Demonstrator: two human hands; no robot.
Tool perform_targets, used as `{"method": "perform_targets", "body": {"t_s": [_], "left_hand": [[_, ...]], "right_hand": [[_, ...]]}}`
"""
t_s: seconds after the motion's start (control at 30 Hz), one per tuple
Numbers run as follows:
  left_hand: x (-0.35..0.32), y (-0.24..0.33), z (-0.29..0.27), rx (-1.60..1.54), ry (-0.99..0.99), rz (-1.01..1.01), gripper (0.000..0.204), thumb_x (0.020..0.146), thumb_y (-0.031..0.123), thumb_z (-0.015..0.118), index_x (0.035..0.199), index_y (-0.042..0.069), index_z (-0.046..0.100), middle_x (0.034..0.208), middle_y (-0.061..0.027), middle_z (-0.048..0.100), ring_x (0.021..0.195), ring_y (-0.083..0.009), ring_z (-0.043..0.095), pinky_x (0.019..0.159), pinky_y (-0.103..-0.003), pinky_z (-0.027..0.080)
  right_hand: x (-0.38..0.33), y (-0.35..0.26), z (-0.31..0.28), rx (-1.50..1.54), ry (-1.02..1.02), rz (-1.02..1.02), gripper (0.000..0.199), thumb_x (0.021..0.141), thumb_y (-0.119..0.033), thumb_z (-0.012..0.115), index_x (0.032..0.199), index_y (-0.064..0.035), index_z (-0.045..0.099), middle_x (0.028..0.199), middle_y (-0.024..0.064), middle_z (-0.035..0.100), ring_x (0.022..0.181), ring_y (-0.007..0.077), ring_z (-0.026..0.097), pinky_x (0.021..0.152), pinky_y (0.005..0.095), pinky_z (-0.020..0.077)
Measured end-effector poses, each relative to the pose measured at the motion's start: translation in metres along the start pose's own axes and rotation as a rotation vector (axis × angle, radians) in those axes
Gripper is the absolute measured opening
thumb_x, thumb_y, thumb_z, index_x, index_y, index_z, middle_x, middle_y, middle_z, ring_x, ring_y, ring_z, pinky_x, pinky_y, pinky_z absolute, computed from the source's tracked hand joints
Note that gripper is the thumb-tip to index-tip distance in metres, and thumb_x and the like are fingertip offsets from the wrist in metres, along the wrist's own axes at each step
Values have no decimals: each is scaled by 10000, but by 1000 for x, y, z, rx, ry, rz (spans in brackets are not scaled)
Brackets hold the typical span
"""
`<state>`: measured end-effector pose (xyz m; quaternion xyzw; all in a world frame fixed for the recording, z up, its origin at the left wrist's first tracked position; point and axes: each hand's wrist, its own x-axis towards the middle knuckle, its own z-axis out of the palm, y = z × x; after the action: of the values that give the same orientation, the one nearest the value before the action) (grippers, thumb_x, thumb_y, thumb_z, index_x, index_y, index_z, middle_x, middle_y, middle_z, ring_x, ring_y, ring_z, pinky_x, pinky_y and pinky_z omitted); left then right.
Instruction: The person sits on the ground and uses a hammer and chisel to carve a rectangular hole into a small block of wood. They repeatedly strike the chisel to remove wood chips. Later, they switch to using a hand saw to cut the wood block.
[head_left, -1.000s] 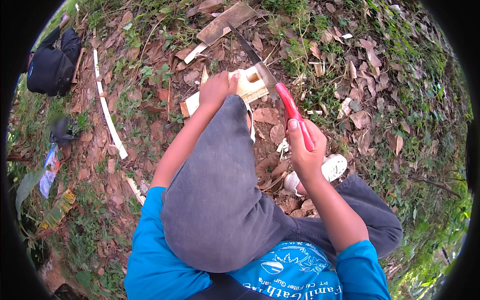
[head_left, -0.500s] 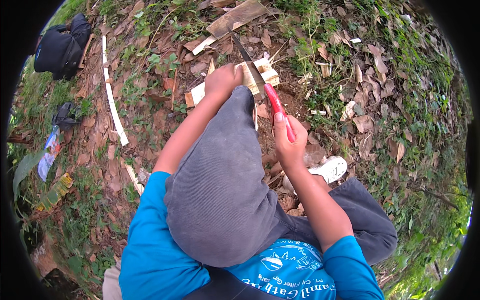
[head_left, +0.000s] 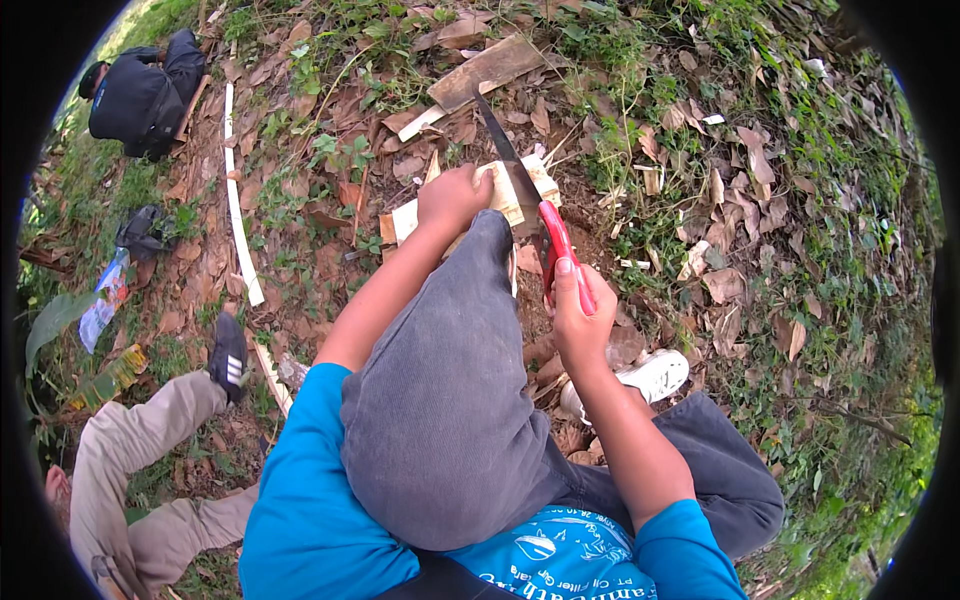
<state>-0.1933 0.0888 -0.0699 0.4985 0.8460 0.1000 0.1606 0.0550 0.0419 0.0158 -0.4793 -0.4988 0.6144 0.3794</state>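
Observation:
A pale block of wood point(head_left: 505, 190) lies on the ground in front of my raised knee. My left hand point(head_left: 455, 198) is closed around its left part, though the fingertips are hidden from view. In my right hand point(head_left: 583, 318) is the red handle of a hand saw point(head_left: 556, 245), with my thumb lying along it. The dark saw blade slants away to the upper left across the wood, and its tip extends past the far side. I cannot tell how deep the blade sits in the wood.
Beyond the wood lies a weathered plank point(head_left: 490, 70). A long pale strip point(head_left: 236, 200) and a black bag-like bundle point(head_left: 150, 95) are at the left. Another person's leg in beige trousers point(head_left: 170, 410) shows at the lower left. Dry leaves and weeds cover the ground.
The view has shifted a little, so the scene sits lower. The saw appears drawn slightly toward me. Another person's legs and dark shoe have come into view at the lower left.

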Motion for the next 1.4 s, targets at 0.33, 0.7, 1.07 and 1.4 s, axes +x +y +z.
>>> {"method": "perform_targets", "body": {"t_s": [0.33,0.7,1.07,1.4], "left_hand": [[1,2,1,33,-42,-39,573,969,561,431,1004,56,700,1003,-199,740,977,-381,710,842,-521,546],[1,-2,5,18,20,-6,560,961,561,456,902,51,679,896,-209,723,875,-410,705,774,-523,549],[3,-7,9,22,7,7,590,962,589,434,937,56,684,929,-207,726,900,-403,705,775,-515,551],[-1,-6,5,28,-28,-6,600,981,569,416,995,38,696,969,-205,737,919,-385,719,793,-507,559]], "right_hand": [[13,4,13,-47,-5,-18,290,1040,-250,643,859,-26,674,643,-86,490,581,11,405,510,225,331],[11,-4,12,-120,-28,-20,337,1046,-293,637,829,-36,657,650,-80,502,577,15,407,511,229,329],[-37,-4,-23,-250,-57,-37,286,1033,-245,653,838,-36,650,635,-63,496,587,27,420,521,241,352],[-82,-29,-61,-152,-89,128,303,1037,-277,644,896,-10,673,653,-65,529,586,18,441,514,223,338]]}}
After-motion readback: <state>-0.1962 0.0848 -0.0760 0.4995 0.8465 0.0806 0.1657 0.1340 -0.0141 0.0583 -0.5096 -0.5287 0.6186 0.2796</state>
